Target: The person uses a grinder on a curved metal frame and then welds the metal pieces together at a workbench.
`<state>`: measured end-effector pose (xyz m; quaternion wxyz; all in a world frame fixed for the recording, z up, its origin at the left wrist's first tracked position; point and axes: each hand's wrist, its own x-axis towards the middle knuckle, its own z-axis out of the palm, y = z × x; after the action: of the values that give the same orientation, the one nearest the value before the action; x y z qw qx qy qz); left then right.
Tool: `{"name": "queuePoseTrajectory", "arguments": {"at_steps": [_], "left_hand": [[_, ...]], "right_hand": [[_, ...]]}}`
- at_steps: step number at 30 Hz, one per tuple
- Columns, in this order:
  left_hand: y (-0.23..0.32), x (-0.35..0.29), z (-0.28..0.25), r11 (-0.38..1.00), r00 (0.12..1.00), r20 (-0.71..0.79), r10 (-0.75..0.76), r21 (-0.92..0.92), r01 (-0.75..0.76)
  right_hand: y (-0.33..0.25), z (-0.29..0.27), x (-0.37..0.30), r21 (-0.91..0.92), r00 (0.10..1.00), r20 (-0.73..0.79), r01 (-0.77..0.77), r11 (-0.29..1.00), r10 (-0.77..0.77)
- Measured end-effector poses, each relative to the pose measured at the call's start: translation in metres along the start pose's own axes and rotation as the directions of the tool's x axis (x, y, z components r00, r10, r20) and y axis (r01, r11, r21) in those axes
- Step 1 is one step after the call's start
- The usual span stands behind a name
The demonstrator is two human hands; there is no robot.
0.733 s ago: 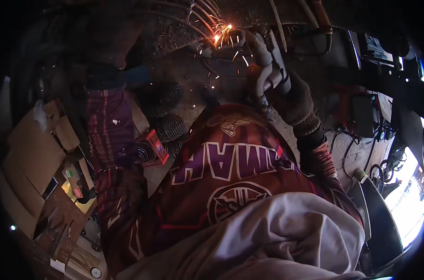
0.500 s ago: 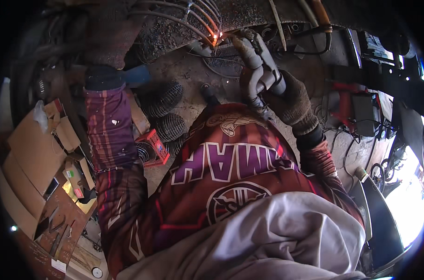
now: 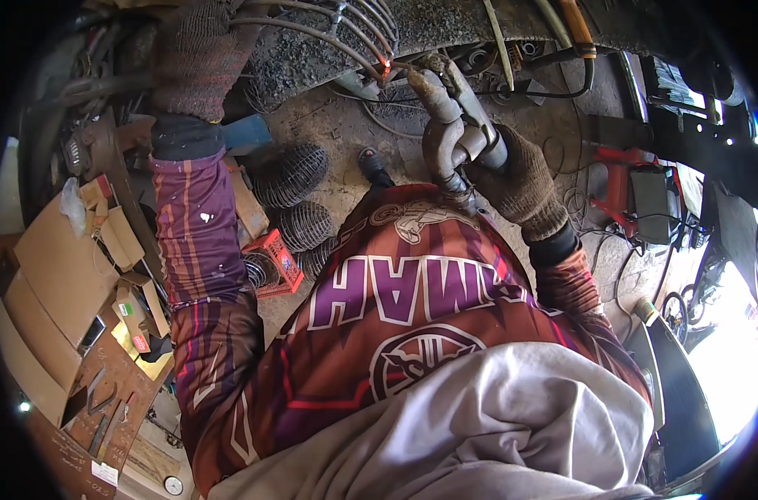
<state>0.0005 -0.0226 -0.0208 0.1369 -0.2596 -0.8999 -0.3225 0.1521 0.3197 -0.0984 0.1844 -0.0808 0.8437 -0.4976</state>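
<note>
My right hand, in a brown knitted glove, is closed round the grip of a grey welding electrode holder. A short electrode runs from its jaws towards a curved wire frame of bent metal rods. One rod joint on that frame glows orange-red close to the electrode's tip; whether they touch I cannot tell. At the upper left my left hand, in a dark knitted glove, is closed at the frame's left end. Its fingertips are partly hidden at the picture's top edge.
The frame lies over a grit-covered work surface. An orange-handled tool rests at its right. Coiled wire baskets and a red crate stand below. Cardboard boxes are at left, a red stool and cables at right.
The bright sparking at the joint has faded to a small glow, and the whole scene looks brighter. The electrode holder has shifted slightly left; my left hand shows more clearly in the same place.
</note>
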Motion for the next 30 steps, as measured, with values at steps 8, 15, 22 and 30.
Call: {"name": "queuePoseTrajectory", "arguments": {"at_steps": [8,15,22,30], "left_hand": [[0.004,0.001,-0.002,0.969,0.995,-0.021,0.102,0.23,-0.095],[0.0,-0.003,-0.001,0.989,0.999,-0.037,0.012,0.145,-0.006],[-0.01,-0.009,-0.01,0.968,0.998,0.058,0.037,0.247,-0.05],[-0.003,-0.001,-0.007,0.943,0.991,0.034,0.128,0.304,-0.133]], "right_hand": [[-0.003,-0.001,0.002,-0.07,1.0,0.01,0.016,0.997,-0.015],[0.014,0.003,-0.001,-0.023,0.998,-0.024,0.054,0.998,-0.054],[0.009,0.002,0.002,0.311,0.997,0.022,0.069,0.948,-0.08],[0.009,0.008,-0.003,0.183,0.999,-0.048,-0.012,0.983,0.021]]}}
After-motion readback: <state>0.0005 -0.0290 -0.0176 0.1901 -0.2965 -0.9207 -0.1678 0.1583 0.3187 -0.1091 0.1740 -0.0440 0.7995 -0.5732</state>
